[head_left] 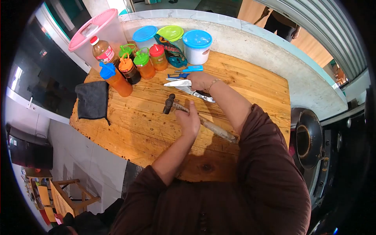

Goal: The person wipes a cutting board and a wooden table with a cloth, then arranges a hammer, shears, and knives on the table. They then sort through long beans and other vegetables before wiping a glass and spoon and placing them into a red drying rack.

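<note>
1. Head view: on the wooden surface, the hammer lies aslant, its dark metal head away to the left and its handle running back to the right, towards the person's right sleeve.
2. Left hand is at the hammer itself, on the upper handle just behind the metal head; the handle passes between thumb and fingers, which are closed around it.
3. Right hand is beyond the hammer, apart from it, over a silver-and-black tool; the fingertips are hidden, so whether they are clamped on that tool cannot be told.
4. Beyond the hammer, close to the right hand, lie a blue-handled tool and a light-blue cutter.
5. Left of the hammer, well apart from its head, a dark cloth lies flat near the edge.
6. Farther beyond the hammer stand capped squeeze bottles, a dark teal pouch and a tub with a bright blue lid.
7. Right of the hammer, off the surface, is a black pan.
</note>
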Demonstrator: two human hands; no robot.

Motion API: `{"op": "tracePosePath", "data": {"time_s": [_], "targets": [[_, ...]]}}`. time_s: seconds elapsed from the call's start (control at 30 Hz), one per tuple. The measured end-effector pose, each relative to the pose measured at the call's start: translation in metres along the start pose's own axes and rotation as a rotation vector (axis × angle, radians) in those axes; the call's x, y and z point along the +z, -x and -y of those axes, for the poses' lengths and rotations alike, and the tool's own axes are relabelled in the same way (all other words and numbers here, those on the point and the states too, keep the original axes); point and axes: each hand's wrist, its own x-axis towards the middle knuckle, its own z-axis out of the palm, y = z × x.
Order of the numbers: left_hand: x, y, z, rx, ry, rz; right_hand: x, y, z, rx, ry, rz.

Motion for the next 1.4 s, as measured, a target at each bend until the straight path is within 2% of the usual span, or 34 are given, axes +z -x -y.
{"op": "tracePosePath", "data": {"time_s": [0.07,0.1,0.2,0.3,0.4,0.47,0.5,0.57,0.63,0.73,0.83,0.93,1.1,1.17,1.27,1.37,1.4], "targets": [[0.009,-0.011,-0.005,-0.033,-0.064,-0.037,-0.005,-0.010,0.003,0.065,0.068,0.037],[0.014,-0.017,-0.005,0.025,-0.063,-0.071,-0.006,-0.012,0.005,0.134,0.098,0.007],[0.028,-0.036,0.001,0.192,-0.068,-0.168,-0.011,-0.006,0.006,0.128,0.187,-0.152],[0.031,-0.041,-0.011,0.149,-0.146,-0.099,-0.018,0.011,0.008,0.170,0.059,-0.182],[0.032,-0.039,-0.030,0.083,-0.268,-0.105,-0.002,0.024,-0.002,0.110,-0.040,-0.453],[0.033,-0.064,0.000,-0.008,-0.115,-0.035,-0.006,0.048,-0.003,0.080,-0.085,-0.500],[0.033,-0.065,-0.002,0.006,-0.087,-0.044,-0.015,0.063,0.001,0.064,-0.105,-0.527],[0.026,-0.048,-0.027,0.089,-0.085,-0.101,-0.047,0.109,0.022,0.139,-0.339,-0.176],[0.024,-0.029,-0.051,0.146,-0.053,-0.134,-0.043,0.150,0.031,-0.033,-0.383,-0.160],[0.033,-0.016,-0.055,0.135,0.058,-0.035,0.008,0.169,0.026,-0.147,-0.391,-0.385],[0.039,-0.007,-0.068,0.192,0.149,0.150,-0.008,0.184,0.028,0.070,-0.375,-0.415],[0.015,-0.005,-0.090,0.207,-0.062,0.453,-0.014,0.196,0.008,0.163,-0.412,-0.409],[-0.017,0.003,-0.045,0.335,-0.182,0.232,-0.032,0.198,0.010,0.177,-0.287,-0.328],[-0.044,0.012,-0.049,0.348,-0.299,0.207,-0.031,0.189,0.022,0.121,-0.184,-0.324],[-0.074,0.020,-0.045,0.278,-0.388,0.265,0.004,0.159,0.038,-0.005,-0.256,-0.317],[-0.094,0.014,-0.044,0.280,-0.381,0.269,0.035,0.123,0.056,-0.096,-0.231,-0.365],[-0.099,0.013,-0.044,0.290,-0.373,0.264,0.041,0.114,0.062,-0.063,-0.233,-0.350]]}}
